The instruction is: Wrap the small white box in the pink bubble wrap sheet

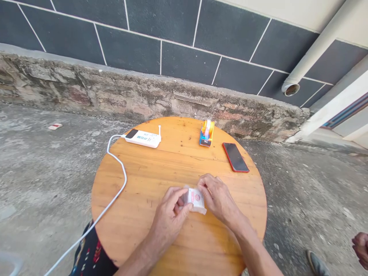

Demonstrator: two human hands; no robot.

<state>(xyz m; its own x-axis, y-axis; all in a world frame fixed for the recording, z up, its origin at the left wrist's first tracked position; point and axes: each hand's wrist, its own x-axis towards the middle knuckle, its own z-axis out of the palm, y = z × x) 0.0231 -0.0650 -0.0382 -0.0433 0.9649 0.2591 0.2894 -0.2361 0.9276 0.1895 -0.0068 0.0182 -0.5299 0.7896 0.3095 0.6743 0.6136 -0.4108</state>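
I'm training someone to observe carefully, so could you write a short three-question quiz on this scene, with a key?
1. True or false: the white cable runs off the edge of the wooden table.

2. Which of these lies nearest the red-edged phone?
A. the white device
B. the tape dispenser
C. the drainpipe

3. In a few words: what small item is between the left grip and the right grip?

Key
1. True.
2. B.
3. A small packet with red print, in thin wrapping.
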